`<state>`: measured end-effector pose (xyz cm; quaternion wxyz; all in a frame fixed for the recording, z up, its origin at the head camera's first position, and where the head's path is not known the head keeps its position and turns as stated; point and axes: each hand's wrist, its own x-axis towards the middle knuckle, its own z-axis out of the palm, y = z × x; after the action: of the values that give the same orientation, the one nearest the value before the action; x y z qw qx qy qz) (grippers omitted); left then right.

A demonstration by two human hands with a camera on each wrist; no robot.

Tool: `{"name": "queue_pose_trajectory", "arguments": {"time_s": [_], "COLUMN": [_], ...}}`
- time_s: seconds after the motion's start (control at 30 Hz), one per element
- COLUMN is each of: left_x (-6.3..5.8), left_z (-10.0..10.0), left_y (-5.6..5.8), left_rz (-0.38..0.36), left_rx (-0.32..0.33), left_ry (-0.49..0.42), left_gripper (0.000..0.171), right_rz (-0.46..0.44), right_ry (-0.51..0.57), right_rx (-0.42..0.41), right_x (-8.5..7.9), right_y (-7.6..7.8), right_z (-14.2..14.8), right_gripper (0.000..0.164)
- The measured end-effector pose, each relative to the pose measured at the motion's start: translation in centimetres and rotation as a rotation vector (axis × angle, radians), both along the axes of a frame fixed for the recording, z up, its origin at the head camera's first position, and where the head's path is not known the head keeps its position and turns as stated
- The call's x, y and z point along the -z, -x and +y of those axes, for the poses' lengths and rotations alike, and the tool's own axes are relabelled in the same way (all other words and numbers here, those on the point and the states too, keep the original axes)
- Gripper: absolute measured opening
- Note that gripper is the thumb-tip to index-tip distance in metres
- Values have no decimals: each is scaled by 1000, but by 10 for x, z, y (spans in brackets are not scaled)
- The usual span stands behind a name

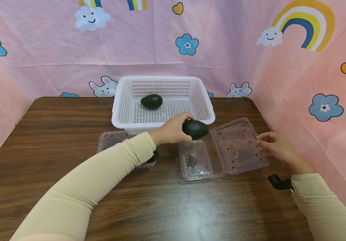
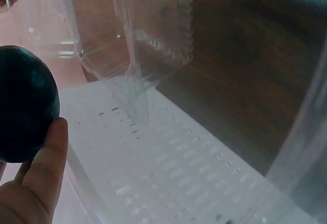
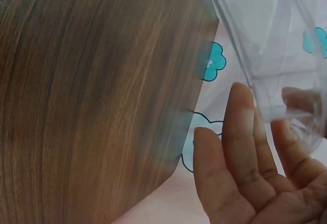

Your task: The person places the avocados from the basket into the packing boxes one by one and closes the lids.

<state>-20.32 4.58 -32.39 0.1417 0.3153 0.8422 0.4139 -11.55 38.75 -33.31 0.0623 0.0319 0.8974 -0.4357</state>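
My left hand (image 1: 173, 130) grips a dark green avocado (image 1: 195, 129) by its end, above the inner edge of an open clear plastic clamshell box. In the left wrist view, the same avocado (image 2: 25, 104) sits against my fingers at the left edge. The box's base (image 1: 200, 167) lies on the table, with a dark round patch showing in it. Its hinged lid (image 1: 240, 150) leans out to the right. My right hand (image 1: 278, 147) pinches the lid's outer edge between thumb and fingers; in the right wrist view, the clear plastic (image 3: 260, 55) passes between them.
Behind the boxes stands a white slotted basket (image 1: 118, 115) with one avocado (image 1: 151, 101) in it. A second clear box (image 1: 106, 137) sits partly hidden under my left forearm, something dark inside it. Printed pink cloth (image 1: 215, 50) walls in the wooden table (image 1: 55, 134).
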Motion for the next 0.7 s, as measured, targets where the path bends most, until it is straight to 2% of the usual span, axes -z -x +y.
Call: {"name": "queue_pose_trajectory", "arguments": {"time_s": [0.37,0.7], "left_x": [5,13], "left_z": [7,11], "left_y": [-11,-16], "left_rz": [10,-34], "left_rx": [38,30], "left_ry": [61,102], "left_gripper": [60,65], "right_rz": [-8,-11], "right_ry": [-29,-19], "right_rx": [-9,-24], "right_x": [-2,-3], "right_y": [-1,-3], "right_z": [-3,-4], "right_gripper": [37,36]}}
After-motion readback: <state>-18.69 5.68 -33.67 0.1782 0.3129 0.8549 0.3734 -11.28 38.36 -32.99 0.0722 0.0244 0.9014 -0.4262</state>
